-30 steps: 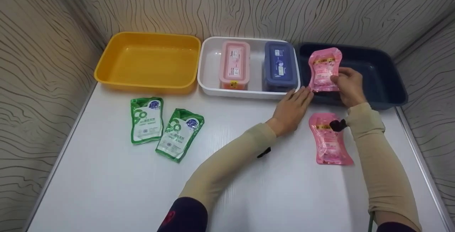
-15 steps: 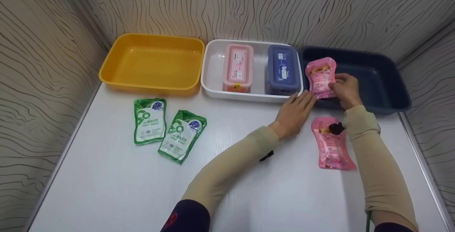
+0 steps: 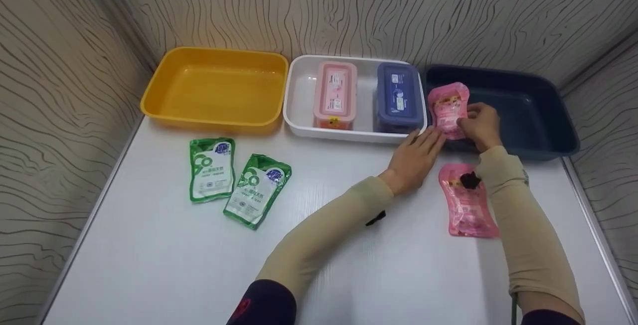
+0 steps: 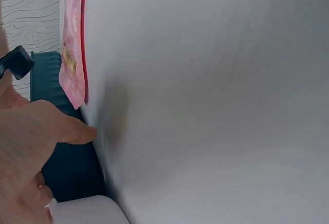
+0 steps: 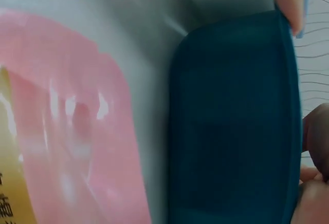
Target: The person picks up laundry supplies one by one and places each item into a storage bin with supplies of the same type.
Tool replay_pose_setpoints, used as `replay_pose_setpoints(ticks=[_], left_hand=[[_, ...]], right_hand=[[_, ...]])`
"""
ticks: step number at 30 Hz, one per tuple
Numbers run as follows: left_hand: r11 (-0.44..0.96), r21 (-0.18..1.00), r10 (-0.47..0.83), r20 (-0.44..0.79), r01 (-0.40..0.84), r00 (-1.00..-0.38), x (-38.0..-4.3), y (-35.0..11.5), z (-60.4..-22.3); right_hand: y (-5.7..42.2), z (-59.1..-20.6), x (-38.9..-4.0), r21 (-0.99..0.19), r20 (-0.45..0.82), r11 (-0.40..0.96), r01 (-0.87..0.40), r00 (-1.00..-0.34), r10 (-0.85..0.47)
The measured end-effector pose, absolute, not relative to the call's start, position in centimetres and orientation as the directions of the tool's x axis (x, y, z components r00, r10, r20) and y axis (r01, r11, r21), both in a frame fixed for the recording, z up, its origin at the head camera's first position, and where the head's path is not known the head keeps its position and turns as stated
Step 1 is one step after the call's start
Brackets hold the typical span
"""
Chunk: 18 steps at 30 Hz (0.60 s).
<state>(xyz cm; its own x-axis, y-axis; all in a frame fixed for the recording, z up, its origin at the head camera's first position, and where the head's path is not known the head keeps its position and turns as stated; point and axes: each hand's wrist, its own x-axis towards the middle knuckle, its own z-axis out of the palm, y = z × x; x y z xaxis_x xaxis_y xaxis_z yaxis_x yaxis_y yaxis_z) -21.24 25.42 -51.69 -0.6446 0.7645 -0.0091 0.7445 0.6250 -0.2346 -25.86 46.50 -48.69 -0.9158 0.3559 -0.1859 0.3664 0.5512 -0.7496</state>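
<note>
Between thumb and fingers, my right hand (image 3: 481, 125) pinches the right side of a glossy pink pouch (image 3: 450, 108) over the left end of the dark blue tray (image 3: 548, 153). My left hand (image 3: 411, 160) lies with straight fingers at the front corner where the white tray (image 3: 344, 136) meets the blue one. Its fingertips reach the pouch's lower edge; whether they press it is unclear. A second pink pouch (image 3: 468, 210) lies on the table beneath my right wrist, and shows close up in the right wrist view as a pink pouch (image 5: 77, 142).
In the white tray stand a pink lidded box (image 3: 335, 90) and a blue lidded box (image 3: 398, 93). A yellow tray (image 3: 214, 124) is at the left. Two green-and-white pouches (image 3: 212, 170) lie in front of it. Patterned walls (image 3: 349, 11) border the table.
The pinched pouch has come slightly down and left, closer to the blue tray's front left corner, along with my right hand. My left hand stays at the tray corner. The head view shifts a little.
</note>
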Motion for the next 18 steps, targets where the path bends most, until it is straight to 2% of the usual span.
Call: replay_pose_setpoints(ticks=[9,18], left_hand=[[0.628,-0.211,0.768,0.008,0.749,-0.641,-21.2,25.3,-51.8],[0.626,-0.216,0.765,-0.018,0.749,-0.644,-21.2,25.3,-51.6]], right_hand=[[46.0,-49.3,-26.2,-0.636,-0.14,0.677,0.371,-0.918,0.371],[45.1,-49.2,-26.5,-0.548,-0.242,0.703,0.453,-0.891,0.385]])
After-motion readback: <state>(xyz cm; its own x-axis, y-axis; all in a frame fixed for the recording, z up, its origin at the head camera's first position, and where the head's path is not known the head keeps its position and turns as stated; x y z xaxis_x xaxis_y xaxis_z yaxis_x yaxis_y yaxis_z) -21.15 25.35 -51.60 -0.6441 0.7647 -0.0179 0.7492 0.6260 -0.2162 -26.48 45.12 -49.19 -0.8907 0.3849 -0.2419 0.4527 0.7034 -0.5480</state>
